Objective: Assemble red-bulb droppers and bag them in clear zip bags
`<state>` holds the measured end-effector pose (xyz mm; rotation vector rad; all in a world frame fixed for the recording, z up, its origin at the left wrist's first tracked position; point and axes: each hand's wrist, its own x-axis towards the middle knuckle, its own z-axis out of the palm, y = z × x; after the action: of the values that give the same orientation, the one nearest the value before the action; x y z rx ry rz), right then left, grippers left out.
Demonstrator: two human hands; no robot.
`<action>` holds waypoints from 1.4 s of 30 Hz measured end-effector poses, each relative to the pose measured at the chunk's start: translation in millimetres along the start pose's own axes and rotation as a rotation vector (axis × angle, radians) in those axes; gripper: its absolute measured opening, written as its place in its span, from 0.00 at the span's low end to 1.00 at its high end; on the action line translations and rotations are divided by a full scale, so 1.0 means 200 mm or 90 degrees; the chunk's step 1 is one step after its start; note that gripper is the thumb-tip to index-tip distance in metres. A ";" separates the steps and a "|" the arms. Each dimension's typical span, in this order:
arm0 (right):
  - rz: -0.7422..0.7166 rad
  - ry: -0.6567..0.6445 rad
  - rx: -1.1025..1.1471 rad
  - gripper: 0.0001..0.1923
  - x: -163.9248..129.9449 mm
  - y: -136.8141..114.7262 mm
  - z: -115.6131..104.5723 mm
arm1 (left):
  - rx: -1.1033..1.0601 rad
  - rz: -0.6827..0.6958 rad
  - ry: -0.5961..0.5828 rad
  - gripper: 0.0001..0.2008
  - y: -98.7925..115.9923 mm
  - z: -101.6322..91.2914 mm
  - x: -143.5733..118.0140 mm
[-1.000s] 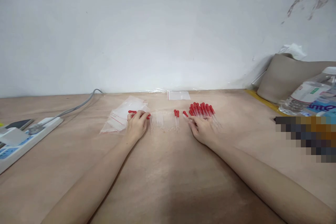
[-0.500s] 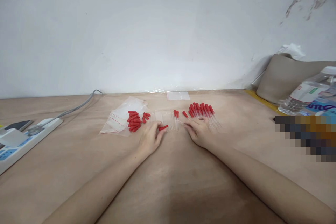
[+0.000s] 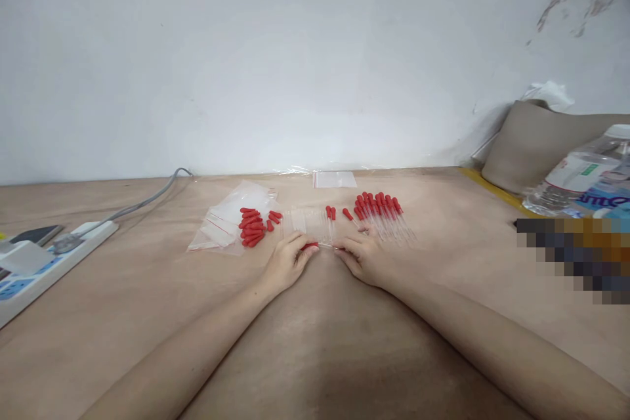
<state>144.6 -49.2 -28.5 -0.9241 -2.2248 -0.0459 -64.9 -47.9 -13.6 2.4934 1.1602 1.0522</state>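
Observation:
My left hand [image 3: 289,258] pinches a red rubber bulb [image 3: 311,245], its open end pointing right. In the fingertips of my right hand [image 3: 361,258] is a thin glass dropper tube [image 3: 325,246]. The tube's left end meets the bulb's mouth; how far it goes in, I cannot tell. Behind my hands lies a row of clear glass tubes [image 3: 308,220]. A pile of loose red bulbs [image 3: 252,228] sits to the left of my left hand. Beyond my right hand is a group of droppers with red bulbs on them [image 3: 378,205].
Clear zip bags [image 3: 211,228] lie under and beside the bulb pile, and another small bag [image 3: 335,179] lies near the wall. At the left edge is a power strip [image 3: 93,236] with a grey cable. A water bottle [image 3: 566,177] and a grey-brown roll [image 3: 522,144] are at the right.
My hands have come closer together. The glass tube has moved left and down to the red bulb, and the two now meet end to end.

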 end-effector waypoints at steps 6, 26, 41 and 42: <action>-0.025 -0.012 0.047 0.09 0.02 0.03 0.01 | -0.078 0.022 -0.018 0.09 -0.01 -0.01 -0.01; 0.053 -0.134 0.002 0.14 0.06 -0.07 -0.02 | -0.023 0.070 -0.076 0.09 0.00 -0.01 -0.02; 0.152 -0.266 0.165 0.15 0.15 -0.10 -0.10 | 0.066 0.147 -0.037 0.09 -0.04 -0.03 0.01; 0.143 -0.269 0.156 0.15 0.16 -0.10 -0.12 | 0.098 0.148 -0.021 0.09 -0.05 -0.04 0.01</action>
<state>130.8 -51.7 13.7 -1.1159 -2.4134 0.5603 -74.7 -40.5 -11.1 2.8099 0.9937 1.0046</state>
